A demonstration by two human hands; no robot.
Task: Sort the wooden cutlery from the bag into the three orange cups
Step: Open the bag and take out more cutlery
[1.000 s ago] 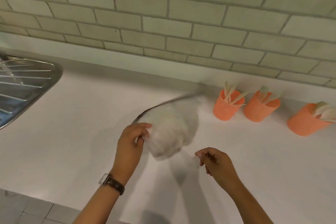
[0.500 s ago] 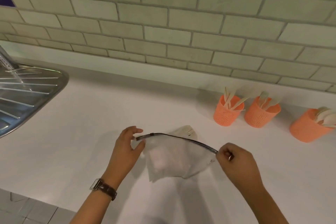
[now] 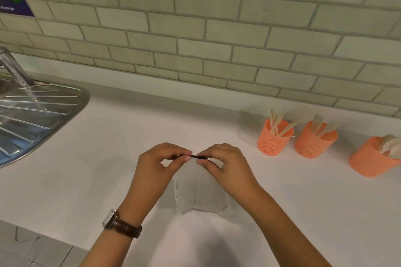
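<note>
Since half a second ago the hands have slid inward from the ends of the bag (image 3: 201, 193) to the middle of its dark zip strip (image 3: 193, 156). The left hand (image 3: 156, 166) and right hand (image 3: 223, 162) both pinch that strip, almost touching, with the bag hanging down to the counter (image 3: 108, 158) (it looks empty). Sorting seems finished. There is one bag and three orange cups, and wooden cutlery (image 3: 276, 122) stands in all of them: about four pieces in the left cup (image 3: 273, 143), about three in the middle cup (image 3: 314, 145), and a blurred few in the right cup (image 3: 368, 160).

The three cups (image 3: 314, 145) are orange with a fine dotted mesh pattern, and the cutlery (image 3: 317, 119) in them is pale wood. The bag (image 3: 199, 188) is cloudy white with a black strip (image 3: 193, 156), on a white surface (image 3: 108, 158). The wall tiles (image 3: 217, 28) are pale grey-green in a brick pattern, and the watch strap (image 3: 128, 228) is brown.
</note>
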